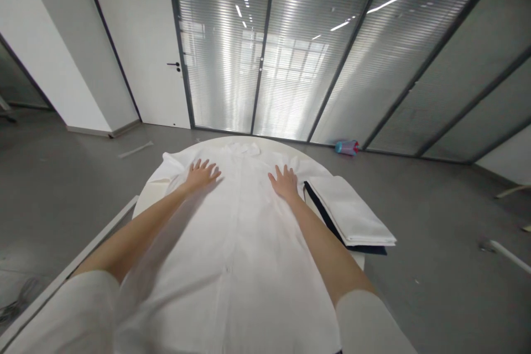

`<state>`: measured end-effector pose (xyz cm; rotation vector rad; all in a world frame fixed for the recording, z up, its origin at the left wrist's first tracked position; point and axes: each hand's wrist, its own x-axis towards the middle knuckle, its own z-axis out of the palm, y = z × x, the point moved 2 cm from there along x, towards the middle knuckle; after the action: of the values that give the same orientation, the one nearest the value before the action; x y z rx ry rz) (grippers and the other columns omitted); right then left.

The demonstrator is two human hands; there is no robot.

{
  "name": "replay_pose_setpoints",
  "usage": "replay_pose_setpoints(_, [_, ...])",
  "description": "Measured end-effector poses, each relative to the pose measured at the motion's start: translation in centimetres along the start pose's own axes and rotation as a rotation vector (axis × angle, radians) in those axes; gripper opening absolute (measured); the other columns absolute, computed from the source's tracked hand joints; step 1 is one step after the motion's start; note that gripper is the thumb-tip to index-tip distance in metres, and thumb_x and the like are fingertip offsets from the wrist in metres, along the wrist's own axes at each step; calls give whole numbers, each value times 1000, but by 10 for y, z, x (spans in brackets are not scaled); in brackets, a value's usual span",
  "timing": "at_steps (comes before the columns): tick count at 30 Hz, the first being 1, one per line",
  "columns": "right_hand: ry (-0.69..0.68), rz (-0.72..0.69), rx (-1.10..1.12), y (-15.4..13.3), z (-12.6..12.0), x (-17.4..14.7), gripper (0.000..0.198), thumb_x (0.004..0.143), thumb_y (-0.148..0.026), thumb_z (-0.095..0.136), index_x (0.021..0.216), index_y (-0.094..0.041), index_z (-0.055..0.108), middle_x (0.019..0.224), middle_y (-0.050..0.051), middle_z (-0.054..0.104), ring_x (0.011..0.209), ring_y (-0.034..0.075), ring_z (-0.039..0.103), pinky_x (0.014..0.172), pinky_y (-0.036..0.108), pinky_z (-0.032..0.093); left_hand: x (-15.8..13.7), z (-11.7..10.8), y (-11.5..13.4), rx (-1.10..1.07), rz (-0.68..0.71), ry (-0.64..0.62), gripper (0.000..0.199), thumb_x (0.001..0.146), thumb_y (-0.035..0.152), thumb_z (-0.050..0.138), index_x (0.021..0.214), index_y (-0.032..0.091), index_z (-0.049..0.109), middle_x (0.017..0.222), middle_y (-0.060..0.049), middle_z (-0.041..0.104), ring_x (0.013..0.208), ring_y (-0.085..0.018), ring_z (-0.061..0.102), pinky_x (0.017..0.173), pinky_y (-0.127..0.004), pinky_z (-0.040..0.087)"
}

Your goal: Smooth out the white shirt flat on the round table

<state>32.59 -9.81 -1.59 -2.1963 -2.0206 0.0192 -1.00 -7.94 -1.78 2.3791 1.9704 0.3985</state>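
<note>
A white button-up shirt lies spread out over a round white table, its collar at the far end and its button line running towards me. My left hand rests on the upper left of the shirt with fingers spread. On the upper right of the cloth, my right hand lies with its fingers apart too. Neither hand grips anything. Just right of my right forearm is a stack of folded white cloth, with a dark navy folded piece under it.
Beyond the table stands a wall of ribbed glass panels with a white door at its left. A blue and red striped object lies on the grey floor. At lower left runs a pale bar.
</note>
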Motion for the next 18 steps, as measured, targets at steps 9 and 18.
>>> replay_pose_setpoints(9, [-100, 21, -21, -9, 29, 64, 72, 98, -67, 18, 158, -27, 26, 166, 12, 12, 150, 39, 13, 117, 56, 10, 59, 37, -25, 54, -136, -70, 75, 93, 72, 27, 154, 30, 37, 163, -11, 27, 145, -53, 16, 111, -72, 9])
replay_pose_setpoints(18, [-83, 111, -8, 24, 23, 88, 74, 100, -62, 12, 158, -18, 26, 165, 11, 18, 151, 34, 14, 119, 57, 8, 76, 36, -38, 54, -150, -59, 73, 93, 70, 29, 154, 30, 37, 162, -10, 30, 145, -51, 18, 112, -69, 11])
